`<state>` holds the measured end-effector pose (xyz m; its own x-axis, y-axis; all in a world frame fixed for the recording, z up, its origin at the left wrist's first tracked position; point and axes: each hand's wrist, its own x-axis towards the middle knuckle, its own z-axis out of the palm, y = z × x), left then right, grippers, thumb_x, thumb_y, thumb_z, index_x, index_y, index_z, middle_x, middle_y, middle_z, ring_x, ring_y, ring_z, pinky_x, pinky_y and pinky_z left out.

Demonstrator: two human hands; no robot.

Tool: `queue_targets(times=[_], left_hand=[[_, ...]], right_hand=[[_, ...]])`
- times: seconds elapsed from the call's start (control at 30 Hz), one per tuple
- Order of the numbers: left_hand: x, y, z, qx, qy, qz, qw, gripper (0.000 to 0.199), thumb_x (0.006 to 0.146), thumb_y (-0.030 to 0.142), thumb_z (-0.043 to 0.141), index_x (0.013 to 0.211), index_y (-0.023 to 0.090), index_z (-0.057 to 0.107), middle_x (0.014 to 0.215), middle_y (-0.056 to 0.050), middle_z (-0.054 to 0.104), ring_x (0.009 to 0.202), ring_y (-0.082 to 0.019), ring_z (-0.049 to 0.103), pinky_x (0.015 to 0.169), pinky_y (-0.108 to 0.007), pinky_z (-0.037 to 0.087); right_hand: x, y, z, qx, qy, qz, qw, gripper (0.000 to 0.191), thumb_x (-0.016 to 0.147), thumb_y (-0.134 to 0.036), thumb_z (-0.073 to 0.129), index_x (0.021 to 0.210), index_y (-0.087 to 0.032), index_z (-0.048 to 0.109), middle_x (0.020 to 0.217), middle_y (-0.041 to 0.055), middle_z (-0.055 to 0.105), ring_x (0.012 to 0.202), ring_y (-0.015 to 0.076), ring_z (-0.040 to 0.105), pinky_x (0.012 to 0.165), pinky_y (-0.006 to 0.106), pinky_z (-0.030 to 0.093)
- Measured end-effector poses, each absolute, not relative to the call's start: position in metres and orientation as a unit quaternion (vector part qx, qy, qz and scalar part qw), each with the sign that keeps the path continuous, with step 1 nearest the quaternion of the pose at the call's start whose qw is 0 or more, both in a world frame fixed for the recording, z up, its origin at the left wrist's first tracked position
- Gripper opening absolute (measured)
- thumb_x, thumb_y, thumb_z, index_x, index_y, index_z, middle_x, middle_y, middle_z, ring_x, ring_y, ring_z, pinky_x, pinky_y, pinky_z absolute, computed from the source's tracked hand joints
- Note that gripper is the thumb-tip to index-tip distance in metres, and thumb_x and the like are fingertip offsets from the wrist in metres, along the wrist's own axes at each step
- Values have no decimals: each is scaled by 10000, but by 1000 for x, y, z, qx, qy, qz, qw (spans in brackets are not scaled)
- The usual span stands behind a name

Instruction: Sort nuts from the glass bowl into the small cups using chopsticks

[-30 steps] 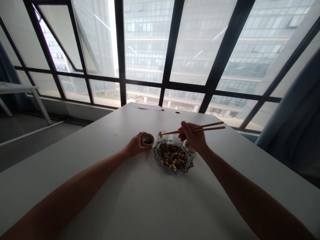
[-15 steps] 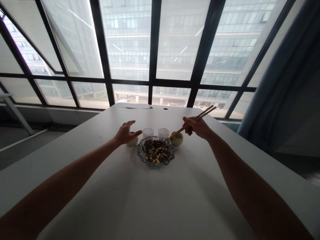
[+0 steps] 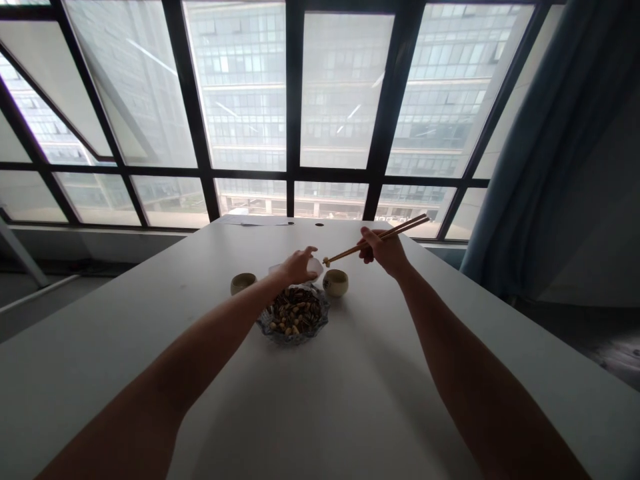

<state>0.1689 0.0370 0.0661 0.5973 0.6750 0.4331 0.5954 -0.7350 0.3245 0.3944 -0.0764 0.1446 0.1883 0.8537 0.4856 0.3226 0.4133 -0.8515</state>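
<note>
Our left hand (image 3: 299, 266) has moved rightward from the left ceramic cup (image 3: 241, 287) to the right-hand plastic cup (image 3: 316, 269), hiding much of it; its fingers are spread, contact unclear to us. Our left forearm (image 3: 220, 333) covers part of the glass bowl (image 3: 323, 313). Our right hand (image 3: 383, 251) grips chopsticks (image 3: 349, 252), whose tips pinch a pale morsel (image 3: 327, 262), too small to identify, just beside that plastic cup.

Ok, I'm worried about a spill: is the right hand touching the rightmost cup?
Apart: the head view plainly shows white tabletop between the right hand and the rightmost cup.
</note>
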Motion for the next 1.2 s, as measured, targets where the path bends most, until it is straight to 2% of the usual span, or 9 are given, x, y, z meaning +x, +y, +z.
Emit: queue_targets(times=[0.13, 0.3, 0.5, 0.7, 0.8, 0.97, 1.07, 1.2], left_hand=[[158, 32, 67, 904, 257, 340, 45, 682, 735, 232, 710, 1376, 202, 479, 1347, -147, 611, 1265, -327, 555, 1062, -492, 480], [152, 25, 68, 905, 242, 347, 52, 698, 748, 262, 752, 1382, 190, 469, 1333, -145, 616, 1259, -325, 559, 1081, -506, 468], [155, 25, 68, 902, 243, 353, 56, 711, 752, 300, 768, 1386, 197, 464, 1343, -143, 616, 1249, -316, 576, 1047, -483, 491], [159, 34, 65, 892, 311, 318, 78, 710, 760, 321, 767, 1379, 151, 466, 1322, -193, 640, 1246, -345, 594, 1034, -492, 493], [161, 39, 63, 883, 371, 269, 104, 708, 756, 328, 776, 1367, 131, 479, 1301, -205, 659, 1235, -351, 611, 1029, -482, 496], [155, 38, 70, 876, 415, 215, 122, 709, 795, 426, 746, 1386, 141, 477, 1335, -190, 646, 1222, -321, 632, 1014, -422, 511], [137, 32, 78, 890, 378, 238, 89, 664, 851, 500, 666, 1376, 125, 508, 1375, -190, 616, 1268, -321, 597, 1048, -428, 493], [92, 22, 82, 878, 365, 306, 52, 554, 909, 538, 562, 1293, 140, 590, 1311, -159, 658, 1227, -311, 614, 1043, -459, 497]], right_hand=[[391, -74, 143, -494, -586, 183, 616, 562, 784, -702, 662, 624, -163, 634, 469, 51, 619, 356, 125, 536, 365, 250, 455], [382, -69, 133, -484, -606, 184, 604, 628, 752, -778, 629, 642, -160, 642, 493, 51, 626, 374, 124, 544, 387, 253, 462], [369, -64, 121, -480, -669, 196, 533, 675, 696, -838, 621, 679, -163, 653, 594, 66, 682, 490, 141, 616, 475, 255, 508], [362, -78, 139, -462, -644, 162, 588, 672, 775, -828, 545, 651, -173, 624, 505, 46, 623, 395, 120, 543, 402, 246, 445], [358, -85, 145, -468, -672, 210, 535, 678, 774, -828, 545, 617, -172, 615, 454, 40, 596, 356, 114, 517, 368, 232, 419], [345, -88, 139, -464, -737, 264, 414, 605, 784, -754, 615, 630, -169, 623, 461, 28, 598, 390, 124, 552, 400, 225, 448], [339, -87, 133, -455, -768, 228, 389, 563, 830, -695, 611, 628, -169, 623, 491, 32, 613, 422, 119, 556, 426, 218, 440], [334, -86, 129, -461, -786, 206, 356, 519, 851, -651, 613, 657, -170, 637, 544, 40, 653, 447, 125, 578, 448, 222, 444]])
